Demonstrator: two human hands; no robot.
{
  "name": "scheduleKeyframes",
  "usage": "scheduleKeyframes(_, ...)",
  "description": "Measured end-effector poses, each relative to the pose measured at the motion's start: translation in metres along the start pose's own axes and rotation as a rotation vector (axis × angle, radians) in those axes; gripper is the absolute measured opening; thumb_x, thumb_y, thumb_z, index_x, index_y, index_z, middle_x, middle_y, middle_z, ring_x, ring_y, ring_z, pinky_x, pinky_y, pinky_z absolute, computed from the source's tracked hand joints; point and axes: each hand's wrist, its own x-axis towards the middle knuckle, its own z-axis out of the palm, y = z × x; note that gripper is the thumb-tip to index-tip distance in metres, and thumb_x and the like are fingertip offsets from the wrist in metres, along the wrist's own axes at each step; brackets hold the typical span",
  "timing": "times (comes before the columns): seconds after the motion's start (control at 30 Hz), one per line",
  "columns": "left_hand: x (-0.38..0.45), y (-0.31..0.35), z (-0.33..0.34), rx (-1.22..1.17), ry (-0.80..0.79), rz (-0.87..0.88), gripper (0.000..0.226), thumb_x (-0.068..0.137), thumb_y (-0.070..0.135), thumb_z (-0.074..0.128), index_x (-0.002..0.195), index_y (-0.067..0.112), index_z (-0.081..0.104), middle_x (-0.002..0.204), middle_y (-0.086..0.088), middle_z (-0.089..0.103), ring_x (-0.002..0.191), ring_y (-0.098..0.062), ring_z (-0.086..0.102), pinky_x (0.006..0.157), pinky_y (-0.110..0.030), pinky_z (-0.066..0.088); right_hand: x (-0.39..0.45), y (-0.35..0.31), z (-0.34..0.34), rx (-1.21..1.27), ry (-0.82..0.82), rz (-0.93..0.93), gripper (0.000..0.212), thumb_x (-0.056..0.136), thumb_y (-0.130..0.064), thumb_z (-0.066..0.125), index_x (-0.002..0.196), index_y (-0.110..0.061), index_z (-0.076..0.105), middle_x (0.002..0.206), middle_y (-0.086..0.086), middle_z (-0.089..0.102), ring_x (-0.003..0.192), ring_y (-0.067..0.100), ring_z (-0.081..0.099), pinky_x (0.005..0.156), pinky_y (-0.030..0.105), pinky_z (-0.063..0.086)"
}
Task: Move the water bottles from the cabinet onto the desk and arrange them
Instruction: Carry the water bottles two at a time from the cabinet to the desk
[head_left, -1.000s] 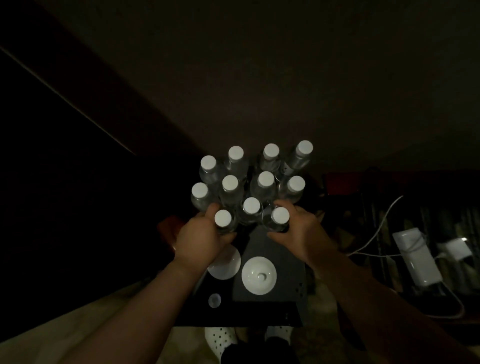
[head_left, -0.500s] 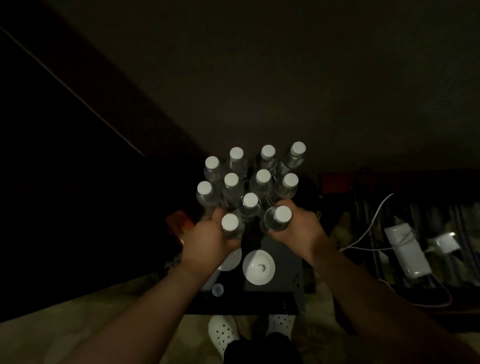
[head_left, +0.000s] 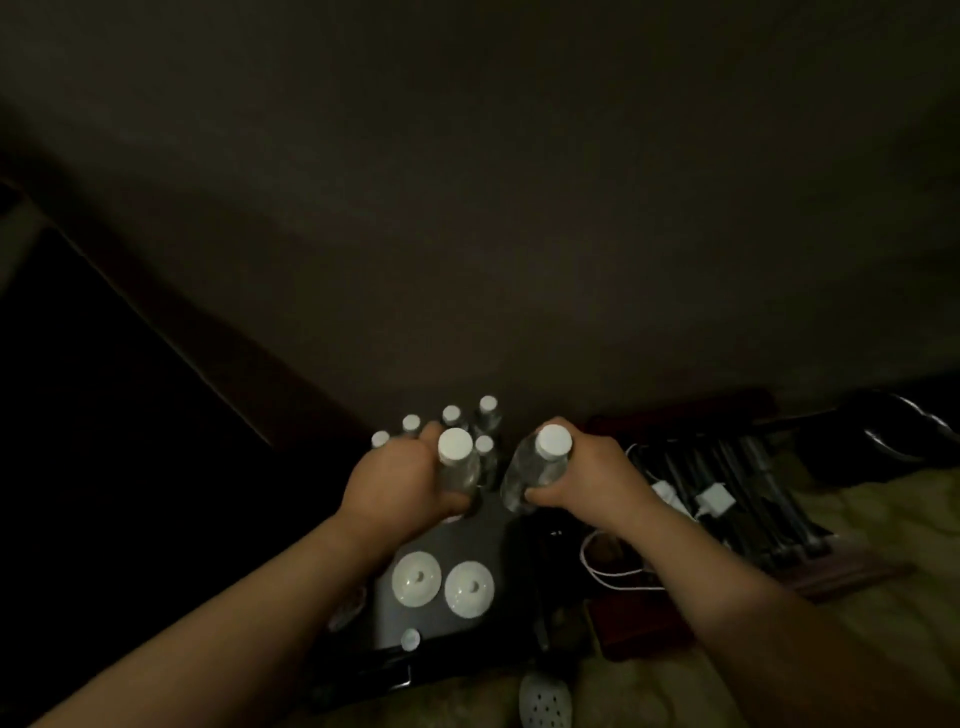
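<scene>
The room is dim. My left hand (head_left: 400, 486) grips a clear water bottle with a white cap (head_left: 457, 457), lifted above the dark cabinet top (head_left: 478, 535). My right hand (head_left: 587, 475) grips a second white-capped bottle (head_left: 540, 462), tilted slightly and also raised. Behind my hands, several more white-capped bottles (head_left: 470, 423) stand clustered at the back of the cabinet top, partly hidden by my left hand.
Two white round lids (head_left: 416, 578) (head_left: 469, 588) lie on the near part of the cabinet top, with a small cap (head_left: 410, 639) near its front edge. White chargers and cables (head_left: 714, 501) lie to the right on dark furniture. A wall rises behind.
Both hands have lifted their bottles up and back from the cluster. The camera has pulled away, so the standing bottles look smaller and farther.
</scene>
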Motion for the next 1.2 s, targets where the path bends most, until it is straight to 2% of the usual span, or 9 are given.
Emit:
scheduleKeyframes(0.1, 0.001, 0.044, -0.042, 0.041, 0.013, 0.109, 0.059, 0.061, 0.061, 0.072, 0.107, 0.030, 0.050, 0.091, 0.004, 0.065, 0.081, -0.018, 0.063, 0.065, -0.032, 0.052, -0.040, 0.000, -0.056, 0.021, 0.051, 0.034, 0.061, 0.059, -0.034, 0.089, 0.110, -0.037, 0.057, 0.101, -0.012, 0.069, 0.095, 0.008, 0.064, 0.082, 0.025, 0.053)
scheduleKeyframes(0.33, -0.011, 0.184, -0.116, 0.006, -0.017, 0.282, 0.067, 0.062, 0.057, 0.078, 0.118, 0.033, 0.052, 0.086, 0.009, 0.065, 0.075, -0.013, 0.063, 0.066, -0.036, 0.058, -0.143, 0.022, -0.185, 0.007, 0.205, 0.087, 0.048, 0.053, -0.041, 0.091, 0.087, -0.042, 0.056, 0.089, -0.020, 0.064, 0.081, -0.006, 0.060, 0.063, 0.014, 0.044)
scheduleKeyframes(0.5, -0.028, 0.307, -0.134, -0.025, -0.054, 0.438, 0.062, 0.063, 0.053, 0.082, 0.114, 0.033, 0.053, 0.093, 0.012, 0.064, 0.082, -0.009, 0.063, 0.073, -0.034, 0.058, -0.224, 0.065, -0.272, -0.043, 0.316, 0.142, 0.055, 0.048, -0.051, 0.088, 0.094, -0.036, 0.062, 0.092, -0.016, 0.065, 0.083, 0.000, 0.061, 0.069, 0.022, 0.050)
scheduleKeyframes(0.67, -0.050, 0.441, -0.125, -0.078, -0.076, 0.558, 0.047, 0.062, 0.052, 0.085, 0.092, 0.043, 0.050, 0.087, 0.018, 0.060, 0.082, -0.003, 0.062, 0.074, -0.030, 0.058, -0.310, 0.122, -0.351, -0.089, 0.426, 0.177, 0.055, 0.047, -0.051, 0.089, 0.092, -0.035, 0.061, 0.089, -0.017, 0.064, 0.081, -0.001, 0.060, 0.064, 0.019, 0.046)
scheduleKeyframes(0.77, -0.059, 0.519, -0.109, -0.083, -0.085, 0.624, 0.050, 0.061, 0.053, 0.085, 0.099, 0.035, 0.059, 0.092, 0.015, 0.064, 0.082, -0.004, 0.063, 0.075, -0.032, 0.059, -0.361, 0.161, -0.393, -0.090, 0.459, 0.209, 0.053, 0.045, -0.050, 0.089, 0.087, -0.035, 0.062, 0.084, -0.016, 0.067, 0.076, -0.001, 0.063, 0.062, 0.018, 0.049)
scheduleKeyframes(0.87, -0.066, 0.595, -0.093, -0.086, -0.080, 0.697, 0.049, 0.062, 0.052, 0.086, 0.096, 0.032, 0.057, 0.088, 0.015, 0.063, 0.080, -0.004, 0.063, 0.076, -0.033, 0.059, -0.410, 0.204, -0.431, -0.063, 0.518, 0.245, 0.054, 0.039, -0.052, 0.087, 0.086, -0.035, 0.065, 0.082, -0.016, 0.070, 0.073, -0.003, 0.066, 0.063, 0.019, 0.053)
scheduleKeyframes(1.0, -0.062, 0.687, -0.073, -0.117, -0.105, 0.763, 0.052, 0.063, 0.048, 0.086, 0.104, 0.024, 0.063, 0.094, 0.008, 0.069, 0.083, -0.009, 0.067, 0.079, -0.036, 0.059, -0.463, 0.258, -0.475, -0.019, 0.570, 0.305, 0.050, 0.044, -0.049, 0.089, 0.087, -0.034, 0.067, 0.084, -0.017, 0.070, 0.077, -0.003, 0.066, 0.065, 0.017, 0.051)
scheduleKeyframes(1.1, -0.051, 0.747, -0.056, -0.105, -0.123, 0.844, 0.045, 0.064, 0.047, 0.086, 0.098, 0.027, 0.064, 0.091, 0.010, 0.070, 0.082, -0.006, 0.066, 0.077, -0.032, 0.058, -0.494, 0.300, -0.504, 0.006, 0.616, 0.359, 0.043, 0.049, -0.044, 0.090, 0.084, -0.034, 0.069, 0.081, -0.020, 0.070, 0.076, -0.005, 0.065, 0.062, 0.014, 0.047)
scheduleKeyframes(1.2, -0.035, 0.805, -0.039, -0.085, -0.151, 0.934, 0.039, 0.065, 0.047, 0.085, 0.093, 0.030, 0.064, 0.090, 0.013, 0.067, 0.083, -0.004, 0.064, 0.078, -0.029, 0.056, -0.514, 0.342, -0.532, 0.019, 0.646, 0.428, 0.041, 0.054, -0.040, 0.091, 0.088, -0.033, 0.069, 0.086, -0.015, 0.071, 0.082, 0.001, 0.066, 0.068, 0.020, 0.051)
